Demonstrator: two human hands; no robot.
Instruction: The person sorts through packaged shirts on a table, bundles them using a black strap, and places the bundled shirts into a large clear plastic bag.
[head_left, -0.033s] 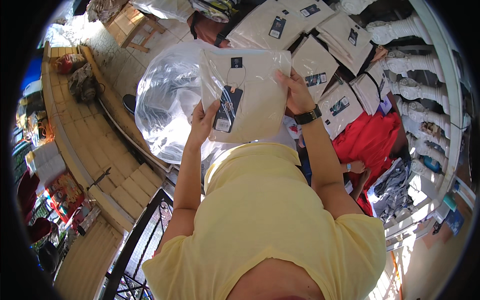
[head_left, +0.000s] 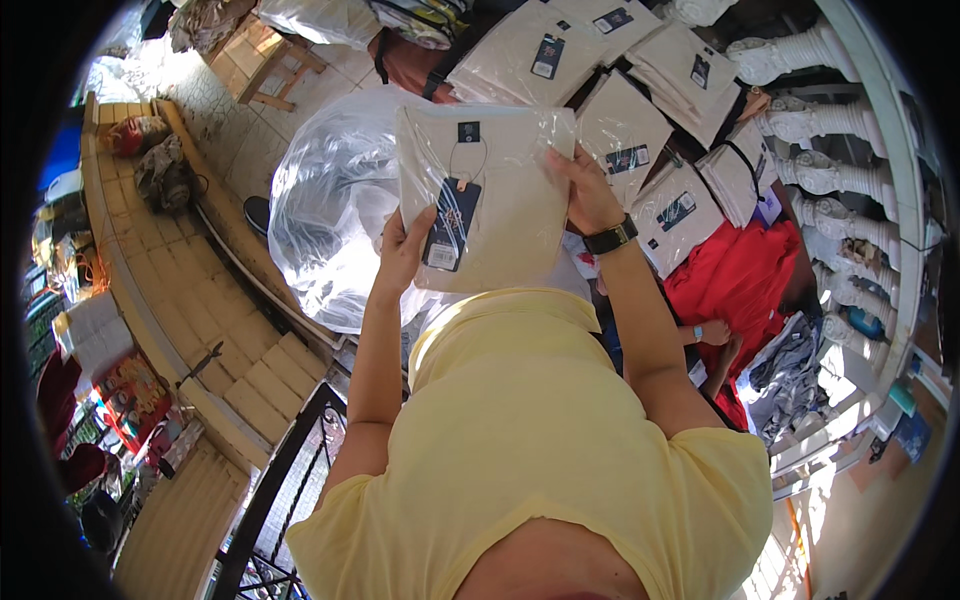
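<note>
A folded cream garment in a clear plastic bag (head_left: 515, 215) is held up in front of my body, nearly flat to view. A dark hang tag (head_left: 452, 228) on a loop of string and a small dark label (head_left: 468, 132) show through the film. My left hand (head_left: 404, 252) pinches its left edge beside the tag, thumb on top. At the upper right edge, my right hand (head_left: 592, 192), with a dark watch on the wrist, grips the bag with thumb in front and fingers behind. Beyond it lies a large crumpled clear plastic sack (head_left: 318, 205).
Stacks of similar bagged cream garments (head_left: 625, 135) lie at the right. Red cloth (head_left: 740, 265) is beside them, with another person's hand (head_left: 713, 333) at it and grey clothes (head_left: 785, 370) nearby. White balusters (head_left: 835, 178) line the right; a wooden stool (head_left: 250, 62) stands far left.
The bagged garment has dipped slightly toward my body. Both hands keep their hold on it.
</note>
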